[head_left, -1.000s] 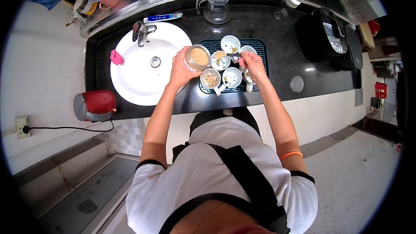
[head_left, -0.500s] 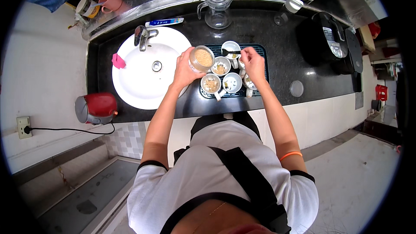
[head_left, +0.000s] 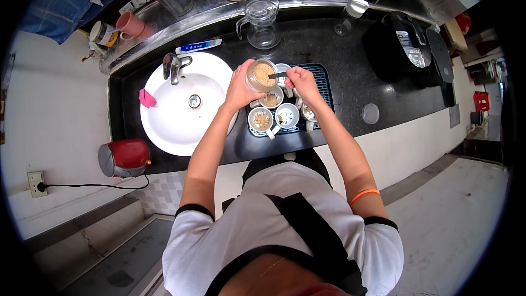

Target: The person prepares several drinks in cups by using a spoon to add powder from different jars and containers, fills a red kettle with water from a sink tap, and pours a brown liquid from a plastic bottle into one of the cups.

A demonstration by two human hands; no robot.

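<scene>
My left hand (head_left: 242,89) is closed around a clear jar (head_left: 255,79) of pale tan granules (head_left: 263,72), tilted over the cups. Between the fingers of my right hand (head_left: 303,83) is a black spoon (head_left: 278,75), whose tip is in the jar's mouth at the granules. Below the jar, several white cups stand on a dark green ridged tray (head_left: 324,85). The front left cup (head_left: 260,119) and the one behind it (head_left: 272,97) hold tan bits; the front middle cup (head_left: 286,115) has a few greenish pieces. My hands and the jar partly hide the rear cups.
A white sink (head_left: 164,126) with a faucet (head_left: 175,67) lies to the left, near a red kettle (head_left: 125,157). Behind the tray stands a glass pitcher (head_left: 263,24). A round clear lid (head_left: 370,113) rests on the counter at right, before a black appliance (head_left: 402,49).
My right hand has brought the spoon from over the rear cup leftward to the jar's mouth. The jar has shifted slightly toward the tray, and the whole view has tilted a little.
</scene>
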